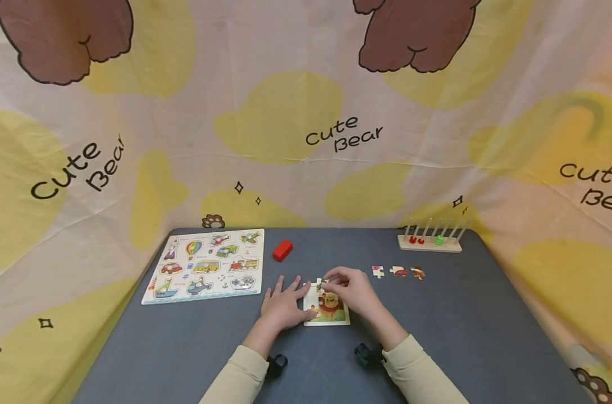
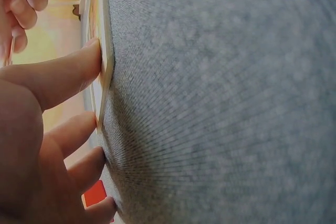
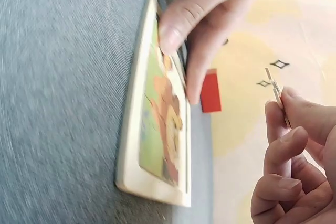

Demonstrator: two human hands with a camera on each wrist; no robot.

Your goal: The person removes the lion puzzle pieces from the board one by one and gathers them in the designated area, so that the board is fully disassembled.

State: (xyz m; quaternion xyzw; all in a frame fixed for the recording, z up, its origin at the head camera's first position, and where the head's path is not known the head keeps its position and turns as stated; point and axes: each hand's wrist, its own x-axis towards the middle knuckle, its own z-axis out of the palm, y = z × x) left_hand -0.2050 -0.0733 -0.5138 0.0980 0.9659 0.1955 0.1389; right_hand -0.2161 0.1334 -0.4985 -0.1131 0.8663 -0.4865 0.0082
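A small framed jigsaw puzzle (image 1: 328, 324) with a lion picture lies on the table, partly filled with pieces. My left hand (image 1: 282, 307) spreads its fingers at the puzzle's left side; in the left wrist view its thumb (image 2: 79, 69) and index finger touch the frame's edge. Above the puzzle's upper part, my right hand (image 1: 355, 290) pinches a thin puzzle piece (image 3: 275, 90) between thumb and forefinger, seen edge-on in the right wrist view. Three loose pieces lie to the right in a row: a pinkish-white one (image 1: 378, 272), a red one (image 1: 398, 271) and another (image 1: 418, 272).
A vehicle picture board (image 1: 257, 269) lies at the left of the grey table (image 1: 467, 336). Behind the puzzle sits a red block (image 1: 282, 251). At the back right stands a pegged counting rack (image 1: 429, 245) with red and green beads. A patterned cloth (image 1: 296, 185) hangs behind.
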